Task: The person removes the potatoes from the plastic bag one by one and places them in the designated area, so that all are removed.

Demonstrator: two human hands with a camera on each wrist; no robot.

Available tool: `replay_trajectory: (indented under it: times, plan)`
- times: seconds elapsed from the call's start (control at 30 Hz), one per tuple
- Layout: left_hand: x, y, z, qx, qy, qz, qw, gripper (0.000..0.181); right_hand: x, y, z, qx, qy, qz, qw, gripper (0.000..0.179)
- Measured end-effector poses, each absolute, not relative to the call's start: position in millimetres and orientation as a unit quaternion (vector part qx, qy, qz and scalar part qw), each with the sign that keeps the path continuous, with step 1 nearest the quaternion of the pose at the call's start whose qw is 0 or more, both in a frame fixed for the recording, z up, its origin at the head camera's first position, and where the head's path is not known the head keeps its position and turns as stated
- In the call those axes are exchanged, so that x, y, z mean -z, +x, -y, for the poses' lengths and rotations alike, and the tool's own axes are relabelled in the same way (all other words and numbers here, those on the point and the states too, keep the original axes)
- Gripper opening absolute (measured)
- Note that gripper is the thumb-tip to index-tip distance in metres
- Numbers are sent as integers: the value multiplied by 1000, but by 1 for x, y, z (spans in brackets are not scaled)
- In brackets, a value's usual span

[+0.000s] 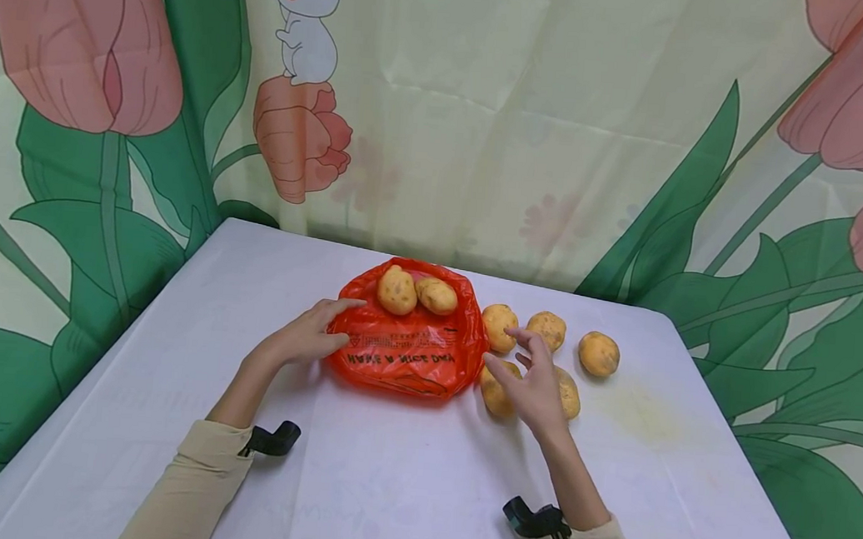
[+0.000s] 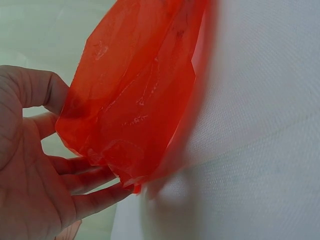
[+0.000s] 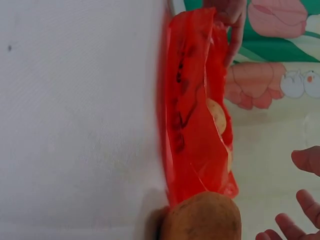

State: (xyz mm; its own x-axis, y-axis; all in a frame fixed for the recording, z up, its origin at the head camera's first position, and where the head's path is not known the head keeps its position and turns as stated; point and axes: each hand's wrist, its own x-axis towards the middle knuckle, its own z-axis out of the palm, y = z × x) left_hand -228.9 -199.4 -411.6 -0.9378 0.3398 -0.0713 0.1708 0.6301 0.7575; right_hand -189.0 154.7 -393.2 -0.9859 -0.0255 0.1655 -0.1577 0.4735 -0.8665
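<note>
A red plastic bag point(image 1: 397, 338) with dark lettering lies on the table with its mouth wide, two potatoes point(image 1: 397, 290) at its far side. At the bag's left rim is my left hand point(image 1: 307, 332), thumb and forefinger spread; in the left wrist view its fingers point(image 2: 92, 202) reach behind the red film. My right hand point(image 1: 539, 390) hovers by the bag's right side, above loose potatoes point(image 1: 500, 328), with thumb and fingers apart and nothing between them. Its fingertips point(image 3: 309, 207) appear at the edge of the right wrist view, away from the near potato point(image 3: 202, 220).
More loose potatoes lie right of the bag: one at the back point(image 1: 546, 331), one farther right point(image 1: 598, 354), and one partly hidden behind my right hand point(image 1: 568, 393). A white cloth covers the table point(image 1: 386, 483). Behind it hangs a tulip-printed curtain point(image 1: 486, 140).
</note>
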Motion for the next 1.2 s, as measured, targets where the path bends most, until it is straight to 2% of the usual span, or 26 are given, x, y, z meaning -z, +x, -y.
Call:
replay_trajectory:
  times: [0.27, 1.2]
  plan:
    - [411, -229, 198, -406, 138, -897, 110, 64, 393, -198, -142, -521, 52, 851, 40, 57]
    - [408, -225, 198, -408, 147, -895, 101, 63, 395, -227, -95, -507, 80, 858, 30, 53]
